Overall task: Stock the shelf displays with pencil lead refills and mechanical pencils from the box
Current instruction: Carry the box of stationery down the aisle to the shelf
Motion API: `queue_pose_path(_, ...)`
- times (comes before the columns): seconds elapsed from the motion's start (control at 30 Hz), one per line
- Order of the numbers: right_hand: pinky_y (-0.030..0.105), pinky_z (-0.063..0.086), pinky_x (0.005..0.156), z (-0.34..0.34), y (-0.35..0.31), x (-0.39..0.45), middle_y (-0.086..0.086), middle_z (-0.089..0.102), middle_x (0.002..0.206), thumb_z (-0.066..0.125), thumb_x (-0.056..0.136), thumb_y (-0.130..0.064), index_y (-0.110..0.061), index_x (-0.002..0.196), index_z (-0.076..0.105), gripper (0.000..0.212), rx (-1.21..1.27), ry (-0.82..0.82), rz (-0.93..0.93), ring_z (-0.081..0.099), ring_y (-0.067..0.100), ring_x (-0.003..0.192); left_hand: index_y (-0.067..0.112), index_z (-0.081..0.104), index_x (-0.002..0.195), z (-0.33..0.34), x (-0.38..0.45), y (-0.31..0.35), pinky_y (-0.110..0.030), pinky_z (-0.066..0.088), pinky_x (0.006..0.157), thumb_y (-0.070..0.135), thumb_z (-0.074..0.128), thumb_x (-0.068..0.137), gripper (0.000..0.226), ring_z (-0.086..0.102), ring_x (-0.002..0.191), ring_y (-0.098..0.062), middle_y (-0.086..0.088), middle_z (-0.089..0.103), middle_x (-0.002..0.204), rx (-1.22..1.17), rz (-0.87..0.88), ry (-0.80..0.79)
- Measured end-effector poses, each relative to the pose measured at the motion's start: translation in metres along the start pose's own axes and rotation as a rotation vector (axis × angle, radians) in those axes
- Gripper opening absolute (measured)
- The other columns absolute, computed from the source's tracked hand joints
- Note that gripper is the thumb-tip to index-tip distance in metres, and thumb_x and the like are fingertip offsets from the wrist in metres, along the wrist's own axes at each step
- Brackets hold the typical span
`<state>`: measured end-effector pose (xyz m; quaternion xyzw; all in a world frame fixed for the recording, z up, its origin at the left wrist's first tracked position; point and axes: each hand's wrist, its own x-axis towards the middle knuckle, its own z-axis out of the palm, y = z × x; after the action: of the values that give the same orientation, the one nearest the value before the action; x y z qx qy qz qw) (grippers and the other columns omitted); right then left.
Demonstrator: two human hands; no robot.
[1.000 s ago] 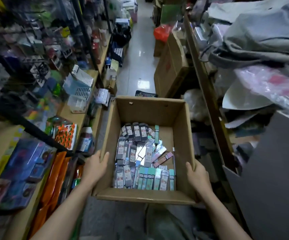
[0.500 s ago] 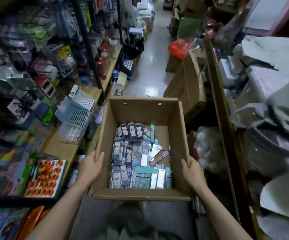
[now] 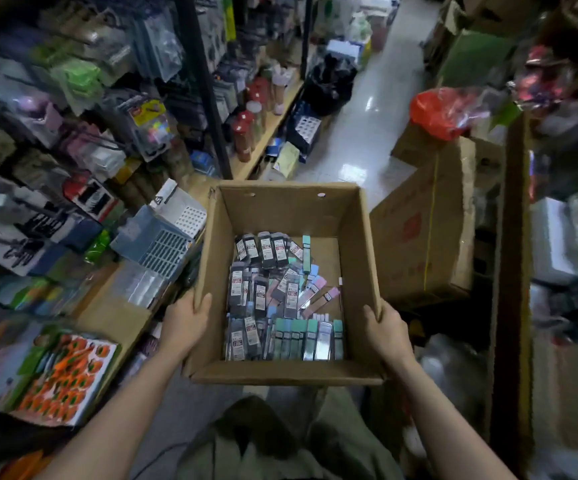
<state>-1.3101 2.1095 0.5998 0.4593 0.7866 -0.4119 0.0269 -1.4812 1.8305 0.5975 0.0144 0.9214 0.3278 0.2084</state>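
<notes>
An open cardboard box (image 3: 282, 372) is held in front of me above the aisle floor. My left hand (image 3: 185, 323) grips its left wall, thumb over the rim. My right hand (image 3: 386, 332) grips its right wall the same way. Inside lie several dark lead refill packs (image 3: 260, 252) at the back and left, teal and silver packs (image 3: 310, 339) in a row along the front, and pink ones (image 3: 320, 299) in the middle. The right part of the box floor is bare.
Shelves on the left carry hanging blister packs, plastic baskets (image 3: 163, 237) and an orange-patterned pack (image 3: 66, 375) on a wooden ledge (image 3: 114, 318). A big closed carton (image 3: 426, 233) with a red bag (image 3: 436, 112) stands to the right. The tiled aisle (image 3: 360, 133) runs ahead.
The view has moved forward along the aisle and tilted up; the shelves have slid past. Both hands keep the same grip on the box, and its contents have barely shifted.
</notes>
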Motion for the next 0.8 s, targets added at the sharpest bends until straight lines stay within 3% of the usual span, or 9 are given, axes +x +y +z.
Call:
queue_pose_path(0.07, 0.028, 0.045, 0.081, -0.008, -0.011, 0.034, 0.003, 0.07, 0.111, 0.048, 0.099, -0.027, -0.023, 0.121, 0.061, 0.026, -0.039, -0.075, -0.046, 0.064, 0.028, 0.103, 0.007, 0.062, 0.104, 0.012, 0.0, 0.008, -0.036, 0.046, 0.07, 0.029, 0.049, 0.1, 0.026, 0.063, 0.082, -0.033, -0.014, 0.067, 0.085, -0.057, -0.079, 0.067)
queue_pose_path(0.2, 0.018, 0.051, 0.066, -0.015, -0.037, 0.083, -0.006, 0.067, 0.103, 0.046, 0.101, -0.029, -0.023, 0.129, 0.055, 0.03, -0.112, -0.234, -0.16, 0.059, 0.002, 0.078, 0.007, 0.061, 0.1, 0.026, -0.011, 0.014, -0.038, 0.048, 0.073, 0.032, 0.048, 0.1, 0.028, 0.063, 0.084, -0.033, -0.015, 0.066, 0.085, -0.116, -0.276, 0.169)
queue_pose_path(0.27, 0.025, 0.055, 0.066, -0.012, -0.053, 0.098, -0.009, 0.065, 0.093, 0.046, 0.101, -0.028, -0.02, 0.128, 0.055, 0.029, -0.158, -0.307, -0.217, 0.063, 0.006, 0.08, 0.005, 0.061, 0.103, 0.03, -0.02, 0.01, -0.038, 0.049, 0.074, 0.032, 0.048, 0.1, 0.03, 0.062, 0.083, -0.031, -0.016, 0.066, 0.088, -0.141, -0.355, 0.226)
queue_pose_path(0.33, 0.02, 0.05, 0.059, -0.005, -0.071, 0.106, -0.014, 0.06, 0.085, 0.045, 0.102, -0.026, -0.018, 0.127, 0.054, 0.028, -0.208, -0.376, -0.278, 0.06, 0.001, 0.076, 0.005, 0.062, 0.102, 0.031, -0.027, 0.003, -0.035, 0.048, 0.067, 0.03, 0.049, 0.1, 0.028, 0.06, 0.074, -0.028, -0.012, 0.063, 0.08, -0.175, -0.415, 0.282)
queue_pose_path(0.47, 0.036, 0.057, 0.075, 0.02, -0.101, 0.108, 0.001, 0.066, 0.101, 0.044, 0.102, -0.024, -0.016, 0.127, 0.052, 0.027, -0.333, -0.491, -0.409, 0.065, 0.018, 0.089, 0.012, 0.062, 0.107, 0.03, -0.04, -0.024, -0.026, 0.041, 0.053, 0.032, 0.05, 0.1, 0.025, 0.058, 0.066, -0.014, -0.002, 0.062, 0.074, -0.299, -0.551, 0.323)
queue_pose_path(0.57, 0.032, 0.056, 0.074, 0.042, -0.117, 0.105, 0.003, 0.067, 0.105, 0.044, 0.102, -0.025, -0.017, 0.125, 0.053, 0.026, -0.407, -0.566, -0.467, 0.066, 0.019, 0.092, 0.009, 0.061, 0.112, 0.028, -0.055, -0.044, -0.031, 0.041, 0.058, 0.034, 0.05, 0.099, 0.029, 0.059, 0.071, -0.019, -0.004, 0.063, 0.079, -0.366, -0.624, 0.372)
queue_pose_path(0.7, 0.029, 0.053, 0.072, 0.068, -0.135, 0.102, 0.001, 0.068, 0.101, 0.044, 0.101, -0.029, -0.021, 0.118, 0.055, 0.021, -0.492, -0.607, -0.552, 0.065, 0.018, 0.087, 0.01, 0.06, 0.115, 0.028, -0.077, -0.058, -0.045, 0.053, 0.081, 0.034, 0.05, 0.099, 0.031, 0.062, 0.086, -0.029, -0.014, 0.066, 0.094, -0.483, -0.698, 0.457)
queue_pose_path(0.8, 0.029, 0.057, 0.072, 0.087, -0.151, 0.101, -0.009, 0.064, 0.092, 0.044, 0.101, -0.028, -0.031, 0.113, 0.049, 0.013, -0.533, -0.684, -0.615, 0.064, 0.01, 0.08, 0.011, 0.059, 0.108, 0.039, -0.095, -0.064, -0.046, 0.053, 0.079, 0.034, 0.049, 0.1, 0.026, 0.063, 0.084, -0.033, -0.018, 0.066, 0.092, -0.55, -0.796, 0.517)
